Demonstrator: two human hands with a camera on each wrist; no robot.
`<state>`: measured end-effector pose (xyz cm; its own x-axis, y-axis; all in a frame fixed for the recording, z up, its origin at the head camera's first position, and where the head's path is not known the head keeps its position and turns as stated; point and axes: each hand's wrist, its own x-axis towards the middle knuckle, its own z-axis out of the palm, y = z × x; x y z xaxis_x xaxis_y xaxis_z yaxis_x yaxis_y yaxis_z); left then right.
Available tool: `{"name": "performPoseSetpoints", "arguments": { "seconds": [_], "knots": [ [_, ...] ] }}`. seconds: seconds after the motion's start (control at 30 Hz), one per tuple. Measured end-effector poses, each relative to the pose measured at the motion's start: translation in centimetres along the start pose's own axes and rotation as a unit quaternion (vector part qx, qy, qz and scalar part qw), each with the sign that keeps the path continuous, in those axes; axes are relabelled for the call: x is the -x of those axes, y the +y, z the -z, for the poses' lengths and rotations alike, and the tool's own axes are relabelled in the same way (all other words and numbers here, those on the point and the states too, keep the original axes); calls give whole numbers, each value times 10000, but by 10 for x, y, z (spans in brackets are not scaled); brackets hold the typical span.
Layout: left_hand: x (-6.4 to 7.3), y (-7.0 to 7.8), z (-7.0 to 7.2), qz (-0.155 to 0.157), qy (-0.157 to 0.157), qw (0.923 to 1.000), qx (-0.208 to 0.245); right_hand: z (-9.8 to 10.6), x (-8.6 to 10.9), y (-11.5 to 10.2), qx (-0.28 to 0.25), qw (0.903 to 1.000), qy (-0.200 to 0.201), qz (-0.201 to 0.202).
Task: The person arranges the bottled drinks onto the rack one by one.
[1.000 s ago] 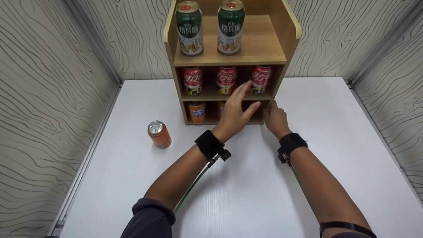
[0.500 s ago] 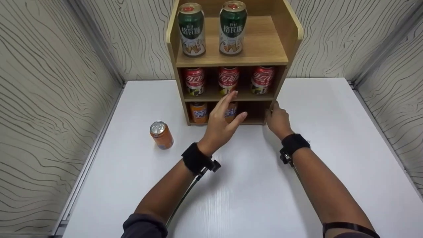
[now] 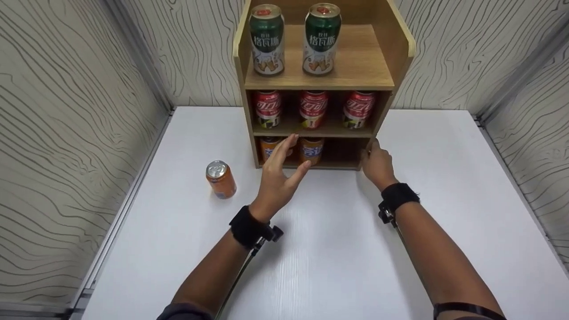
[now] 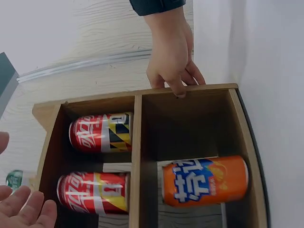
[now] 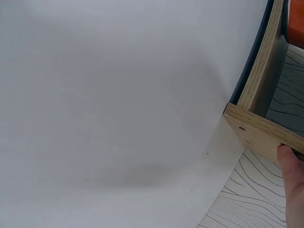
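A three-level wooden shelf (image 3: 355,55) stands at the back of the table. My right hand (image 3: 378,164) grips its right side panel low down, and in the left wrist view the thumb (image 4: 176,88) lies over the panel's front edge. My left hand (image 3: 274,182) holds nothing; its fingers are extended before the bottom level, thumb apart. It partly covers the left orange soda can (image 3: 268,146) there, while a second orange soda can (image 3: 311,151) stands in the middle. Another orange soda can (image 3: 221,180) stands on the table, left of my left hand.
Three red cola cans (image 3: 313,110) stand in a row on the middle level. Two green-and-white drink cans (image 3: 322,39) stand on the top level, left and centre. Patterned panels (image 3: 75,133) enclose the white table (image 3: 320,249) at the back and sides.
My left hand has drawn back and moved left, down from the right cola can to the front of the bottom level. My right hand stays on the side panel. The view has shifted slightly.
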<state>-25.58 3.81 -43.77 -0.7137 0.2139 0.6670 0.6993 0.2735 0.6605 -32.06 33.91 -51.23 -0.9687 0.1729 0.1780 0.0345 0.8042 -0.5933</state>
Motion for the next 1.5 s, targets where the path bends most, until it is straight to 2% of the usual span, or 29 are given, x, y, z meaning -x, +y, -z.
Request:
{"name": "performPoseSetpoints", "arguments": {
  "seconds": [0.17,0.37,0.63,0.8,1.13,1.33,1.5],
  "knots": [
    [10,-8,11,276,126,9995,11,0,1,1,-10,10000,88,19],
    [20,-21,33,496,327,9976,-344,-2,1,1,-35,10000,11,-56],
    [33,-43,69,891,620,9907,-822,0,2,2,-41,9999,163,39],
    [42,-55,84,1066,835,9848,-1086,0,2,2,-25,9999,147,47],
    [57,-77,105,1303,1141,9788,-1092,0,2,1,32,9999,106,4],
    [69,-89,114,1479,1198,9742,-1216,-1,1,1,-16,10000,73,-12],
    [74,-97,118,1699,1129,9686,-1422,0,1,1,-89,10000,0,34]
  ]
}}
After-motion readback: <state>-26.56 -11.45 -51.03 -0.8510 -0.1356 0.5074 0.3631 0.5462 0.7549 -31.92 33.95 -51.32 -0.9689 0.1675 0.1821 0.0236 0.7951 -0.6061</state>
